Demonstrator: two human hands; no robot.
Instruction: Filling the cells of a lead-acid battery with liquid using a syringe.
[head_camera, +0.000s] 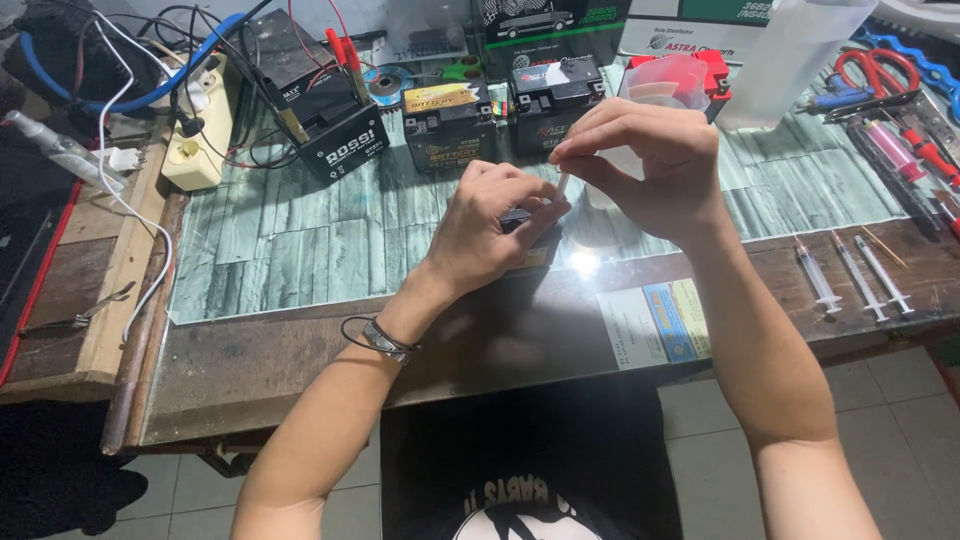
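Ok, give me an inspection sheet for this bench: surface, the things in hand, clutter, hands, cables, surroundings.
Surface: glossy workbench with a green plank pattern and a dark wooden front edge.
Job's things: small black battery under the left hand; thin white syringe above it.
Clutter: three batteries at the back, three syringes at right, red scissors, a plastic measuring cup.
Hands: left hand grips the small battery; right hand pinches the syringe.
Cables: red and black clip leads on the tilted battery; white cord from a power strip.
Surroundings: tiled floor.
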